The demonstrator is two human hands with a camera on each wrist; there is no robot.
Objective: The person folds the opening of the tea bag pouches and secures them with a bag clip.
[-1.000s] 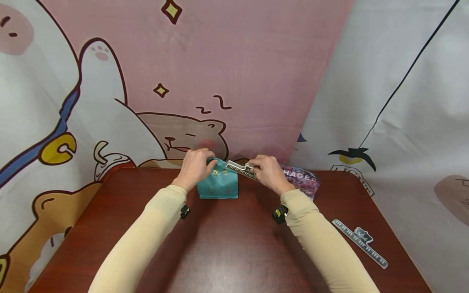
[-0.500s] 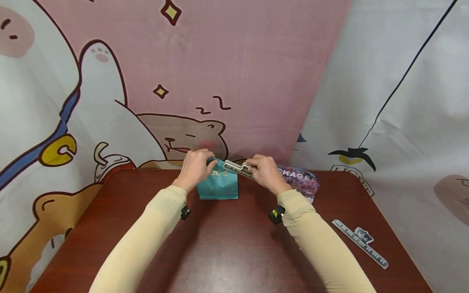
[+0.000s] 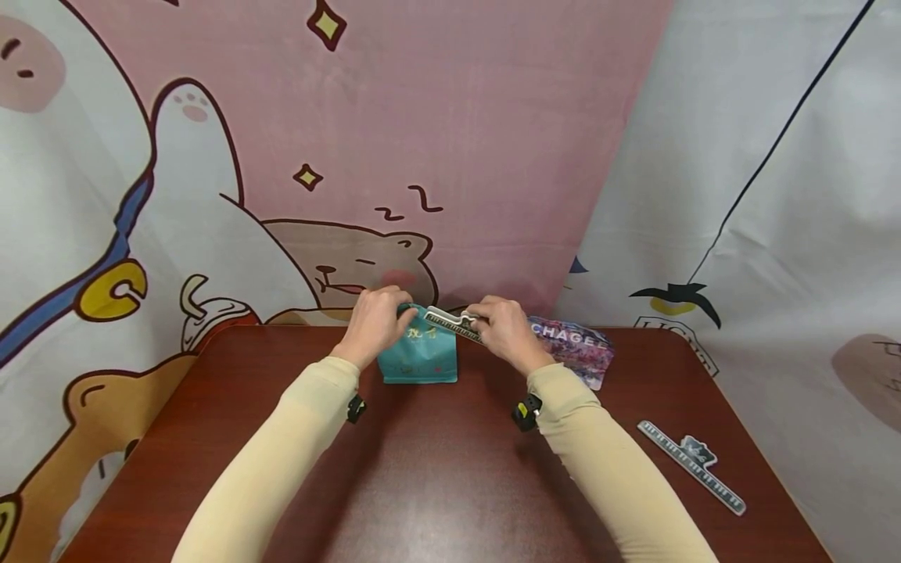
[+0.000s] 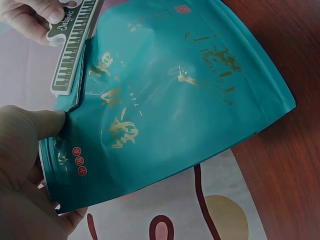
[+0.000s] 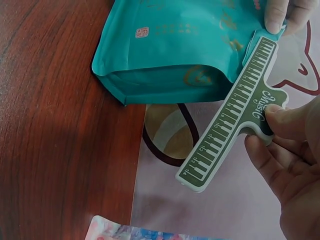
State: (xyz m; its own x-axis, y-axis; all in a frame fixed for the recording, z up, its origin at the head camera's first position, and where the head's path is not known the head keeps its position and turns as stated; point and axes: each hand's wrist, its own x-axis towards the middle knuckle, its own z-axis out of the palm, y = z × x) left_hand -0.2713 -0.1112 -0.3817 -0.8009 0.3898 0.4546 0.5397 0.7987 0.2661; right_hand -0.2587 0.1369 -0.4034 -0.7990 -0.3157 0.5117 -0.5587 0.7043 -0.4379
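A teal tea bag (image 3: 418,358) with gold lettering stands at the table's far edge. My left hand (image 3: 371,324) pinches its folded top at the left corner, thumb on the front in the left wrist view. Between thumb and fingers, my right hand (image 3: 505,332) grips the handle of a long clip (image 5: 227,122) printed with piano keys and the word "Music". One end of the clip's bar lies over the bag's top edge near the left thumb. The bar's other end sticks out past the bag's side in the right wrist view.
To the right stands a purple patterned bag (image 3: 579,352) lettered "CHAGEE", partly behind the right hand. A second piano-key clip (image 3: 693,465) lies on the brown table (image 3: 436,477) near its right edge. A cartoon-printed cloth (image 3: 493,141) hangs behind the table.
My right hand and the piano-key clip have shifted slightly left, farther over the top of the teal bag. The left hand keeps its hold in the same place.
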